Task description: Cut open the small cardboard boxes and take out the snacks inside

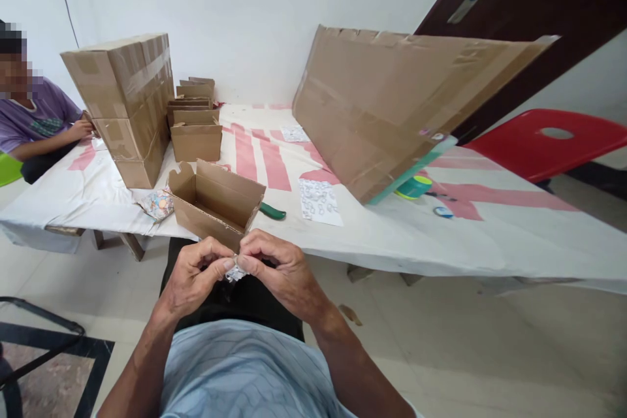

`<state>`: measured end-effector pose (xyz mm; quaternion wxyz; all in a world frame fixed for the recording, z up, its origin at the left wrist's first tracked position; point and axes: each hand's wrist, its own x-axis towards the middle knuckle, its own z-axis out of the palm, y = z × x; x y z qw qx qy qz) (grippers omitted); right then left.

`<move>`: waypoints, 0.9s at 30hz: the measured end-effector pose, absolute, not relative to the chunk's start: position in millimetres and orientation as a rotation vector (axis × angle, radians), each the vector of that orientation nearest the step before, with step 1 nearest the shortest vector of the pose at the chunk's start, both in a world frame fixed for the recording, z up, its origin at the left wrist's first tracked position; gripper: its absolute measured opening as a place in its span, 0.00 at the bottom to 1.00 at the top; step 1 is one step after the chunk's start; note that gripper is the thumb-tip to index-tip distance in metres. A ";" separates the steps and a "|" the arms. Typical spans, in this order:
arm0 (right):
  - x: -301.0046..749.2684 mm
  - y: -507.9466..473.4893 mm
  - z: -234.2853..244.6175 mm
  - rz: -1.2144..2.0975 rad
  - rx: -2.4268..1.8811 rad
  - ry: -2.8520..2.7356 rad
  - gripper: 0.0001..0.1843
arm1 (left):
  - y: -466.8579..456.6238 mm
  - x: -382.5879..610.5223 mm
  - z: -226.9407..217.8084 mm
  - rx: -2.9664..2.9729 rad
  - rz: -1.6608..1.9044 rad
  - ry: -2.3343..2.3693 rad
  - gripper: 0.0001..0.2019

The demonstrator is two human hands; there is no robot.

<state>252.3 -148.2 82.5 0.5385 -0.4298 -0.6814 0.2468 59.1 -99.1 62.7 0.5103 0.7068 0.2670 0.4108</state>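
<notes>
Grip: left hand and right hand, thumbs closed against fingers, pinched a small white piece between them at its upper end. Location: just on the near side of the open carton. Description: dark-marked, apparently crumpled. Handling, by judgement: probably light, soft and easily torn; its edges seemed the best hold for fingertips. Beyond: the open carton stood on the cloth-covered bench; a patterned packet lay at its left, a green curved object at its right.

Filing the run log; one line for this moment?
left hand: pinching white piece | right hand: pinching it too | box: open, beyond hands
</notes>
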 end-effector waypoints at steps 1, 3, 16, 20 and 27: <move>250.9 -148.9 81.4 0.578 -1.027 -1.618 0.12 | -98.7 59.9 62.3 1.688 1.003 0.633 0.14; 247.2 -150.9 78.9 0.484 -1.046 -1.620 0.10 | -97.9 62.1 61.4 1.674 1.053 0.629 0.13; 252.4 -147.1 51.2 1.195 -0.913 -1.267 0.17 | -94.2 65.2 61.4 1.485 0.987 0.474 0.13; 251.8 -145.0 48.4 1.248 -0.833 -1.213 0.20 | -88.5 62.8 55.3 1.462 0.959 0.483 0.15; 245.6 -140.5 43.8 1.373 -0.732 -1.112 0.23 | -87.0 63.9 63.9 1.434 0.926 0.346 0.26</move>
